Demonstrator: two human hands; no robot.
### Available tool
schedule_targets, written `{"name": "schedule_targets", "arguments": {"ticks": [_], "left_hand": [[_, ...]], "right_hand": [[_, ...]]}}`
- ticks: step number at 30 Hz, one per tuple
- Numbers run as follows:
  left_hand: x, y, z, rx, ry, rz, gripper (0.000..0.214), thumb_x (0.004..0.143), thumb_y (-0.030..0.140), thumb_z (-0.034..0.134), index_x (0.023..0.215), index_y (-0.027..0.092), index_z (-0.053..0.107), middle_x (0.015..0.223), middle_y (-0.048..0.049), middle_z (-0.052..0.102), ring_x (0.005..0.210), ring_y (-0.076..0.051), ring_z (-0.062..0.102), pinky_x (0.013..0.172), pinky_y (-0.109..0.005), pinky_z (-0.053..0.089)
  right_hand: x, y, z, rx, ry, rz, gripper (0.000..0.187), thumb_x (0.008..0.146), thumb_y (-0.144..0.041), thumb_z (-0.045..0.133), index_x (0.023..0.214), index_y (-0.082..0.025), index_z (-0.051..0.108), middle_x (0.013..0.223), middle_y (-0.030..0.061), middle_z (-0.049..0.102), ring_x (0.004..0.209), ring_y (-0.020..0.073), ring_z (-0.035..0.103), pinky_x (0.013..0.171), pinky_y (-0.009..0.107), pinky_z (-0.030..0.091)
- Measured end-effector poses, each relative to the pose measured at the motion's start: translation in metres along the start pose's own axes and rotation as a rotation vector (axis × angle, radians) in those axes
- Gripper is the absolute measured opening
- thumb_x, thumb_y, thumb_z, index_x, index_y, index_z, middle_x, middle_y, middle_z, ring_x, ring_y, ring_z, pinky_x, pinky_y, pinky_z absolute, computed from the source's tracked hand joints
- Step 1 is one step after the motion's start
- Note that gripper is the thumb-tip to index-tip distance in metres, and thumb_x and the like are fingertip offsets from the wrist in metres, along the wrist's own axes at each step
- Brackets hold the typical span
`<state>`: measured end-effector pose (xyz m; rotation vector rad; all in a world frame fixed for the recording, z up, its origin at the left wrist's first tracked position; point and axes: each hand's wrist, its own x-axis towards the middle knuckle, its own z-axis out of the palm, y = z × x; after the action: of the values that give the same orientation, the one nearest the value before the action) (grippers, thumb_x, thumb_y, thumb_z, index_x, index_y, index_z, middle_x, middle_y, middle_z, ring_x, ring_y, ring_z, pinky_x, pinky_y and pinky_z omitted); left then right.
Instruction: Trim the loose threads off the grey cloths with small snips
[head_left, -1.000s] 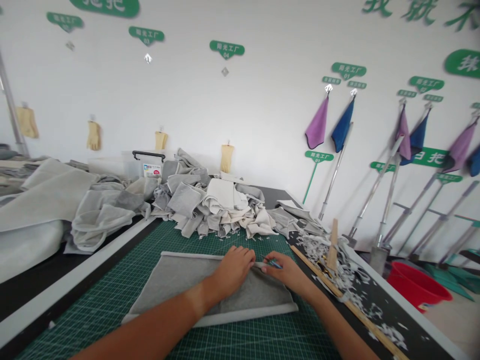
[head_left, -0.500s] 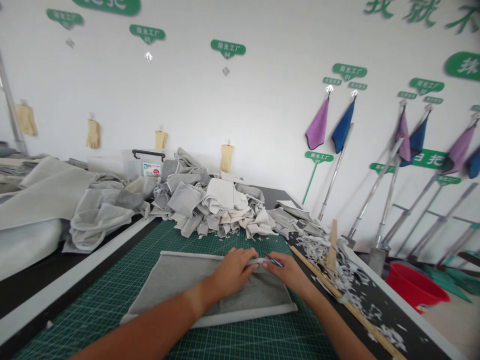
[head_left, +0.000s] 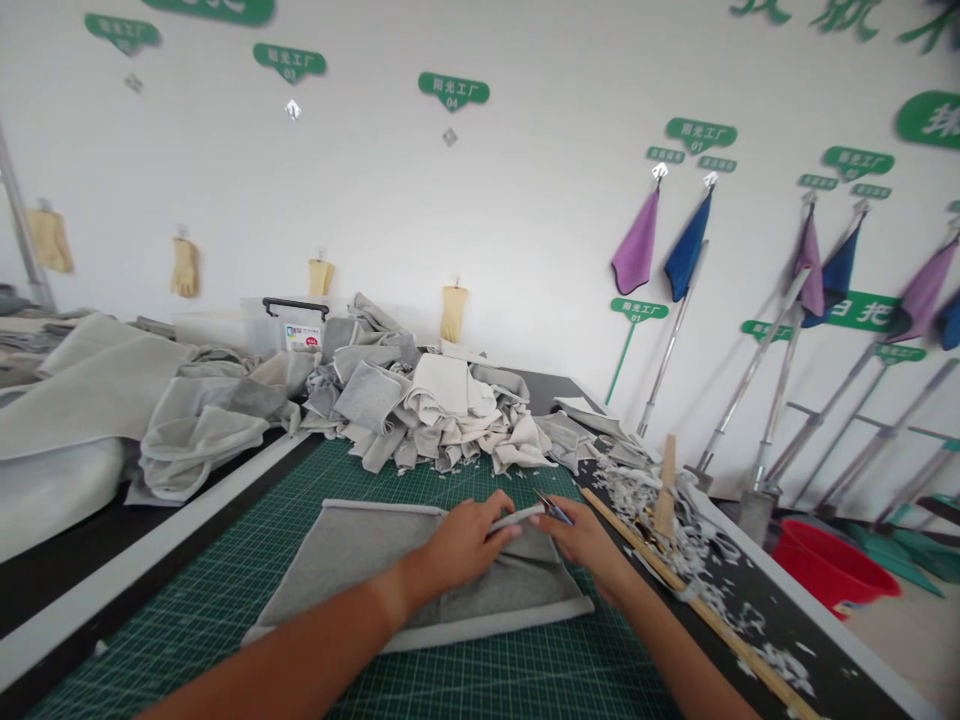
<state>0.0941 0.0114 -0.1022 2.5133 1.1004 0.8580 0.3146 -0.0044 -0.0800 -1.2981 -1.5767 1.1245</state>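
Note:
A grey cloth [head_left: 352,560] with pale rolled edges lies on the green cutting mat [head_left: 247,560]. At its far edge, my left hand [head_left: 469,540] is closed, pinching the pale edge and lifting it off the mat. My right hand [head_left: 581,540] is just to the right, closed around small thread snips [head_left: 555,508] with blue handles and dark pointed tips. The snips sit right at the raised edge; whether the blades touch it I cannot tell. The right fingertips also meet the edge.
Grey cloth pieces [head_left: 442,400] are heaped behind the mat, with larger cloths [head_left: 90,380] at left. On the right lie a long wooden strip [head_left: 720,620], pale scraps [head_left: 697,540] and an upright-leaning wooden piece [head_left: 665,490]. A red bucket [head_left: 832,570] stands beyond the table edge.
The cloth's far edge is raised slightly higher between my hands. My right hand has turned a little, and the snips' tips now point up and left.

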Motion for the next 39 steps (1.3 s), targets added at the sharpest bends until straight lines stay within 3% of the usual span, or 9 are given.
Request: {"name": "schedule_targets", "arguments": {"ticks": [3, 9, 14, 21, 23, 28, 39], "left_hand": [[-0.001, 0.004, -0.003, 0.013, 0.011, 0.016, 0.024, 0.1, 0.046, 0.051, 0.114, 0.027, 0.056, 0.094, 0.0016, 0.07, 0.085, -0.018, 0.063, 0.074, -0.027, 0.037], [0.002, 0.005, -0.002, 0.076, -0.009, 0.044, 0.039, 0.106, 0.044, 0.03, 0.094, 0.023, 0.061, 0.089, -0.0011, 0.071, 0.082, -0.018, 0.063, 0.075, -0.028, 0.037], [0.001, 0.004, -0.001, 0.055, -0.041, 0.036, 0.049, 0.107, 0.046, 0.023, 0.089, 0.022, 0.062, 0.084, -0.0016, 0.07, 0.079, -0.018, 0.062, 0.073, -0.027, 0.037], [0.0, 0.007, -0.003, 0.011, 0.025, -0.003, 0.025, 0.1, 0.048, 0.049, 0.112, 0.027, 0.057, 0.08, 0.0037, 0.068, 0.075, -0.017, 0.064, 0.064, -0.025, 0.032], [0.0, 0.008, -0.005, 0.038, 0.041, 0.017, 0.024, 0.102, 0.047, 0.045, 0.108, 0.029, 0.059, 0.083, 0.0035, 0.069, 0.076, -0.018, 0.064, 0.066, -0.026, 0.032], [0.0, 0.01, -0.008, 0.114, 0.036, 0.038, 0.037, 0.106, 0.046, 0.032, 0.095, 0.027, 0.062, 0.081, 0.0015, 0.07, 0.076, -0.018, 0.063, 0.067, -0.026, 0.033], [-0.003, 0.006, -0.005, 0.003, -0.006, 0.04, 0.042, 0.106, 0.044, 0.031, 0.097, 0.024, 0.067, 0.087, -0.0005, 0.074, 0.08, -0.017, 0.068, 0.067, -0.025, 0.037]], "right_hand": [[-0.001, -0.001, 0.003, 0.0, 0.007, -0.004, 0.032, 0.08, -0.048, 0.069, 0.084, -0.017, 0.064, 0.053, -0.0083, 0.032, 0.045, 0.0065, 0.023, 0.044, 0.021, 0.016], [-0.001, -0.001, 0.002, -0.047, 0.092, -0.098, 0.041, 0.079, -0.05, 0.071, 0.106, -0.019, 0.068, 0.064, -0.0048, 0.043, 0.053, 0.0083, 0.033, 0.047, 0.02, 0.024], [-0.004, -0.004, 0.002, -0.051, 0.08, -0.093, 0.04, 0.081, -0.054, 0.07, 0.099, -0.017, 0.069, 0.059, -0.0055, 0.038, 0.051, 0.0082, 0.031, 0.046, 0.021, 0.023], [-0.006, -0.007, 0.006, -0.042, 0.056, -0.095, 0.036, 0.083, -0.053, 0.07, 0.079, -0.017, 0.063, 0.058, -0.0051, 0.039, 0.052, 0.0085, 0.033, 0.048, 0.021, 0.025], [-0.006, -0.007, 0.007, -0.05, 0.047, -0.099, 0.037, 0.083, -0.053, 0.069, 0.078, -0.017, 0.064, 0.058, -0.0044, 0.042, 0.053, 0.0093, 0.035, 0.049, 0.022, 0.026], [-0.005, -0.006, 0.005, -0.077, 0.078, -0.115, 0.035, 0.083, -0.048, 0.07, 0.104, -0.02, 0.069, 0.06, -0.0046, 0.045, 0.052, 0.0097, 0.035, 0.05, 0.022, 0.028], [-0.013, -0.017, 0.01, -0.143, 0.04, -0.123, 0.033, 0.083, -0.048, 0.07, 0.094, -0.017, 0.074, 0.065, -0.001, 0.05, 0.057, 0.0105, 0.04, 0.05, 0.022, 0.03]]}}
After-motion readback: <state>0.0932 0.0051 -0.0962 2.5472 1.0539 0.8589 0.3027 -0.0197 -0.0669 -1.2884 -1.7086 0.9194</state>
